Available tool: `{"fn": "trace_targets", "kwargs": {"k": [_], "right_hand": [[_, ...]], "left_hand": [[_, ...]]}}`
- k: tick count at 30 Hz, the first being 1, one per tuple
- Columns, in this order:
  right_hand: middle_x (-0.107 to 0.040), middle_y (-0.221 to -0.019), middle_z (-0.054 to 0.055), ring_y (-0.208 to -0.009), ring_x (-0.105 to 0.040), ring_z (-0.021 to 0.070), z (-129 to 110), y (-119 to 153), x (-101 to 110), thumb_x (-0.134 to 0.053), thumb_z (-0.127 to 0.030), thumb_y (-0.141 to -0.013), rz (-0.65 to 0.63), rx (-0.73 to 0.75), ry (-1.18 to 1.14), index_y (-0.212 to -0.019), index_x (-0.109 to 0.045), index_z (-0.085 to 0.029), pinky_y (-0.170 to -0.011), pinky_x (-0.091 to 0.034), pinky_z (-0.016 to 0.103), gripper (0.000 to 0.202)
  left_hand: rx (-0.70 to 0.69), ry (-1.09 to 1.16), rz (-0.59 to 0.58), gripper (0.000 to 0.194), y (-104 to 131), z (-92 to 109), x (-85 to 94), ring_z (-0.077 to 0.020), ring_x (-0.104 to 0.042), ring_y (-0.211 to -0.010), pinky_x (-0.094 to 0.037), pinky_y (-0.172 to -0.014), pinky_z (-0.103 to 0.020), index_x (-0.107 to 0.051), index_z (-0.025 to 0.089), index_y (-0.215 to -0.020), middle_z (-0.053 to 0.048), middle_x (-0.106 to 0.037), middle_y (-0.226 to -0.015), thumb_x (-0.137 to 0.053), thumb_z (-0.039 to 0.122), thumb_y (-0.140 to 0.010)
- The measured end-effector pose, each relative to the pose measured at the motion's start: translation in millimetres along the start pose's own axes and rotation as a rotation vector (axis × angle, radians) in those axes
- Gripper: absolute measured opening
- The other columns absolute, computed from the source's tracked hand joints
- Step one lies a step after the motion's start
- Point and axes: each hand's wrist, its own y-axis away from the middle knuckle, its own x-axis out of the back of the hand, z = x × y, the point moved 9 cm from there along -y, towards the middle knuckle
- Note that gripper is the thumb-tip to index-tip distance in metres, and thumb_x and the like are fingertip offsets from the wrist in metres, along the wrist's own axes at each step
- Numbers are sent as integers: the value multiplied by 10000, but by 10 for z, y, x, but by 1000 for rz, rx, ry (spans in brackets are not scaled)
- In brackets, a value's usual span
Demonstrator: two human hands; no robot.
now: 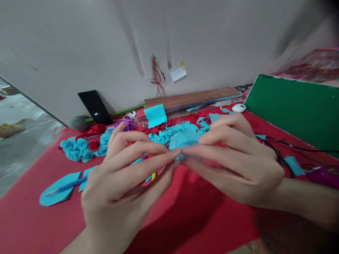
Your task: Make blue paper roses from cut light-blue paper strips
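A light blue paper piece (185, 138) is between my two hands, gathered to a small twisted end at the fingertips. My left hand (132, 173) pinches that end between thumb and forefinger. My right hand (233, 158) pinches the same piece from the other side, its thumb slightly blurred. Blue paper scraps (169, 133) lie behind the hands on the red table (190, 218). To the left are blue paper flowers (76, 149) with red ones among them. A blue pen (66, 186) rests across a blue petal-shaped paper (50, 199).
A black phone (94, 107) leans against the wall at the back left. On the right stands a green board (293, 109), with a white mouse-like object (238, 108) beside it and a black cable (296, 145) in front. A brown strip (190, 97) lies along the wall.
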Motion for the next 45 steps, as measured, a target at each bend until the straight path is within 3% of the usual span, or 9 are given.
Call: {"fn": "trace_targets", "kwargs": {"k": [5, 9, 12, 18, 22, 28, 36, 41, 45], "right_hand": [[-588, -627, -8, -667, -488, 129, 108, -12, -60, -670, -177, -715, 16, -119, -215, -722, -640, -210, -642, -436, 297, 45], [-580, -676, -22, -657, -528, 99, 435, 109, -350, -689, -176, -683, -99, -559, -698, -690, -631, -191, -608, -458, 243, 59], [-561, -673, -38, -614, -522, 68, 510, 247, -576, -674, -150, -683, -184, -806, -1037, -687, -627, -173, -556, -457, 193, 52], [-531, -633, -61, -570, -490, 36, 521, 357, -678, -694, -97, -637, -156, -947, -1182, -663, -630, -168, -529, -454, 140, 99], [-538, -648, -50, -585, -495, 40, 544, 395, -656, -699, -151, -655, -73, -992, -1193, -682, -643, -178, -525, -454, 137, 69], [-540, -682, -40, -621, -501, 52, 483, 361, -663, -672, -174, -698, -125, -923, -1197, -700, -647, -182, -558, -452, 171, 27], [-518, -740, -44, -723, -500, 64, 457, 253, -575, -700, -147, -677, -110, -707, -1109, -759, -667, -230, -656, -440, 205, 121], [-555, -846, -27, -801, -520, 79, 461, 125, -436, -650, -180, -740, -135, -565, -979, -895, -661, -245, -706, -452, 223, 169], [-517, -774, -25, -759, -504, 77, 414, -1, -287, -657, -149, -726, -147, -374, -818, -825, -671, -201, -686, -450, 228, 112]], "left_hand": [[62, 45, 42, 139, -3, -84, 29, -152, -506, -766, -388, -849, -337, -629, 339, -783, 60, -603, -748, -638, 207, -741], [216, 189, -26, 181, -8, -227, -59, -149, -529, -888, -423, -767, -278, -640, 335, -862, 45, -610, -870, -460, 314, -861], [240, 226, -59, 125, -18, -237, -103, -153, -531, -878, -431, -741, -266, -643, 327, -853, 42, -611, -872, -524, 344, -819], [230, 254, -34, 133, 0, -252, -102, -188, -517, -833, -423, -730, -325, -648, 350, -842, 33, -605, -819, -651, 307, -716], [214, 265, -50, 142, -5, -243, -121, -195, -510, -847, -411, -761, -337, -657, 338, -799, 31, -601, -823, -697, 338, -663], [439, 380, -23, 173, 20, -389, -195, -234, -571, -810, -480, -667, -348, -692, 260, -797, -18, -626, -688, -672, 364, -660], [670, 666, -133, 204, 156, -574, -382, -210, -618, -705, -508, -560, -293, -711, 212, -808, -28, -652, -654, -658, 360, -678], [786, 960, -289, 68, 214, -513, -569, -122, -621, -572, -501, -485, -189, -721, 232, -699, 6, -673, -706, -668, 274, -696], [844, 1117, -331, 72, 217, -416, -641, -75, -595, -448, -458, -408, -122, -709, 206, -631, 31, -639, -605, -670, 218, -690]]}}
